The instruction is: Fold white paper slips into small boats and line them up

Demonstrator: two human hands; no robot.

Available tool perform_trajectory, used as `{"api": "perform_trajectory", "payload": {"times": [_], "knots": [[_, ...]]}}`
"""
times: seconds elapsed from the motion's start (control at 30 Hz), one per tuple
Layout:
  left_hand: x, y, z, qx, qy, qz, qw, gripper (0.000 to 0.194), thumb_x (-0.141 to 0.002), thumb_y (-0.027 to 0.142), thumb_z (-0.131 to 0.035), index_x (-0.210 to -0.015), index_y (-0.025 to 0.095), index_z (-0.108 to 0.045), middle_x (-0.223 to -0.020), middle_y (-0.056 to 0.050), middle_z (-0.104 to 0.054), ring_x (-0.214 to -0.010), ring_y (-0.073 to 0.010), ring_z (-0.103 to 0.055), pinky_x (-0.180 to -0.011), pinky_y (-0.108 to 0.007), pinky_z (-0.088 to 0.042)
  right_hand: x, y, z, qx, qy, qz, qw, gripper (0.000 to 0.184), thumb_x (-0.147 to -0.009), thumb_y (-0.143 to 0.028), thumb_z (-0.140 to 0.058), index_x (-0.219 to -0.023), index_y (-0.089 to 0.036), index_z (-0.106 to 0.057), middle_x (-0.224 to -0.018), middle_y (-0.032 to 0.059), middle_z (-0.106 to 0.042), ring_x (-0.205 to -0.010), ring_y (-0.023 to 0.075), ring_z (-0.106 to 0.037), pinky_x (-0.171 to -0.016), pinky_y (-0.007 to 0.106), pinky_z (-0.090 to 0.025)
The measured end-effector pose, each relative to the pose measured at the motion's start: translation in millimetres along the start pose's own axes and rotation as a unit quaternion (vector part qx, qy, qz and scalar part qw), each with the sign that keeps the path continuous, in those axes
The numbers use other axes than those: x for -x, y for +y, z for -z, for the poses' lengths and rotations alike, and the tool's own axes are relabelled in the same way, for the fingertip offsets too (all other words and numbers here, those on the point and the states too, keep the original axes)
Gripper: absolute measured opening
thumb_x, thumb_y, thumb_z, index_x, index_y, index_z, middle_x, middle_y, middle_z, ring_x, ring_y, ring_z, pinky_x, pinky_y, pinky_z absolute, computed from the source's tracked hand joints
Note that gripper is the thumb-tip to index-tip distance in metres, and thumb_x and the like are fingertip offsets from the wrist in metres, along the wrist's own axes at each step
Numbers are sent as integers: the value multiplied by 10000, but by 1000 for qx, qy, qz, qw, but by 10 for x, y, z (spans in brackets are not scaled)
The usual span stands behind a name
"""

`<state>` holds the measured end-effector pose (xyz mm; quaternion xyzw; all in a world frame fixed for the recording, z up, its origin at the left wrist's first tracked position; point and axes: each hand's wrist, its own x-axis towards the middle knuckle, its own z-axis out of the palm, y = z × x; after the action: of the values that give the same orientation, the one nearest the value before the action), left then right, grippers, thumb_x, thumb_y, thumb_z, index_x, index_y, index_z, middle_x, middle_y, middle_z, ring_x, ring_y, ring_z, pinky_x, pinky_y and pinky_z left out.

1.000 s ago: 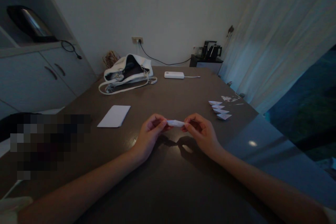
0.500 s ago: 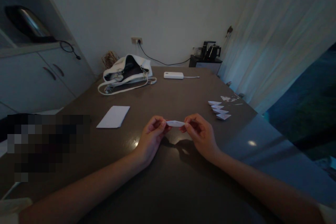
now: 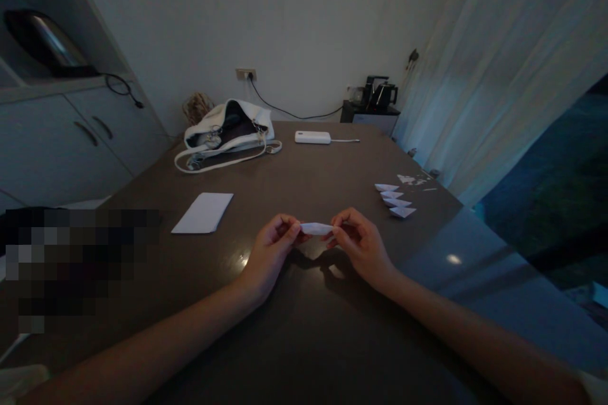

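Note:
A small piece of folded white paper (image 3: 316,228) is stretched between my two hands, just above the table. My left hand (image 3: 275,247) pinches its left end between thumb and fingers. On the other end, the thumb and fingers of my right hand (image 3: 361,242) are closed in the same way. To the right lies a row of several folded paper boats (image 3: 398,202), one behind another. A stack of white paper sheets (image 3: 203,213) rests on the table to the left of my hands.
Farther back on the brown table (image 3: 308,171) are an open white handbag (image 3: 230,133) and a white power bank (image 3: 312,137) with a short cable. Paper scraps (image 3: 412,180) lie near the right edge. A kettle (image 3: 52,44) stands on the left shelf.
The folded paper has tilted slightly between my fingers, its right end now a little lower. Both hands keep their pinch. The view has shifted very slightly.

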<state>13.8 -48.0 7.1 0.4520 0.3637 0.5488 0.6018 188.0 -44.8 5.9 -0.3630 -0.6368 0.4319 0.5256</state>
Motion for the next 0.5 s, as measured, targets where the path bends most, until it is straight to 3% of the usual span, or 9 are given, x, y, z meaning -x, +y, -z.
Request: {"api": "perform_trajectory", "payload": {"times": [0.13, 0.27, 0.4, 0.5], "knots": [[-17, 53, 37, -80, -70, -25, 994, 246, -801, 323, -647, -984, 184, -560, -931, -46, -668, -861, -180, -644, -787, -313, -505, 25, 4, 36, 57, -42, 16, 997, 119, -877, -308, -526, -840, -203, -485, -808, 14, -565, -679, 124, -609, -616, 249, -532], [-48, 135, 94, -236, -154, -80, 956, 377, -710, 246, -750, -1058, 187, -618, -1063, -83, -669, -992, -223, -628, -856, -344, -497, 38, -12, 68, 113, -78, 45, 990, 79, -884, -254, -515, -838, -192, -499, -809, 17, -565, -668, 111, -575, -617, 229, -495], [-69, 180, 140, -339, -146, -137, 919, 222, -755, 229, -710, -971, 185, -690, -973, -69, -709, -911, -214, -656, -837, -340, -501, 35, -23, 89, 116, -85, 49, 988, 77, -891, -244, -506, -838, -189, -502, -825, 20, -574, -659, 105, -577, -618, 226, -493], [-68, 174, 154, -339, -128, -144, 921, 180, -757, 222, -702, -933, 185, -701, -933, -65, -724, -859, -209, -671, -799, -327, -516, 36, -24, 83, 120, -98, 38, 987, 69, -876, -250, -539, -901, -190, -517, -840, 27, -610, -662, 110, -600, -622, 233, -506]]}}
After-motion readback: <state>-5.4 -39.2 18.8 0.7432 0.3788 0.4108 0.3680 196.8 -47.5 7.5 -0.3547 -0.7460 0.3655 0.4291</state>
